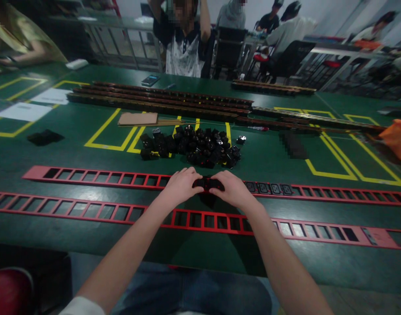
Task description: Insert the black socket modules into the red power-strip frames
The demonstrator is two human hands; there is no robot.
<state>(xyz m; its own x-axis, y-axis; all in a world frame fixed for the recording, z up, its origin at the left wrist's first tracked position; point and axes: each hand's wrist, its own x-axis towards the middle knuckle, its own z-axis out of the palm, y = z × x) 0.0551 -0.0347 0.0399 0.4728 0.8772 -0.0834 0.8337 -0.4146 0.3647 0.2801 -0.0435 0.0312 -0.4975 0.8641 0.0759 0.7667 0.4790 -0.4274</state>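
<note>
1. Paper first, far left: white sheets of paper [24,112] lie flat on the green table [98,236], with a dark flat item [45,137] nearer.
2. Along comes the far red frame [38,172], running left to right, full of square slots; the near red frame [361,236] lies closer, crossed by both forearms.
3. Cardboard [138,118] sits left of centre, nearer than the long dark strips [161,98].
4. Now the left hand [184,183], over the far red frame, thumb and fingertips pinching a black block [207,183] from the left.
5. Middle of the action: that black block is between the hands at the far red frame; can't tell whether it is seated. A heap of black parts [200,146] lies just beyond.
6. Right hand [231,186] answers, fingers gripping from the right.
7. Beside it, black sockets [269,188] line up in the slots.
8. Far right, an orange bag [399,139].
</note>
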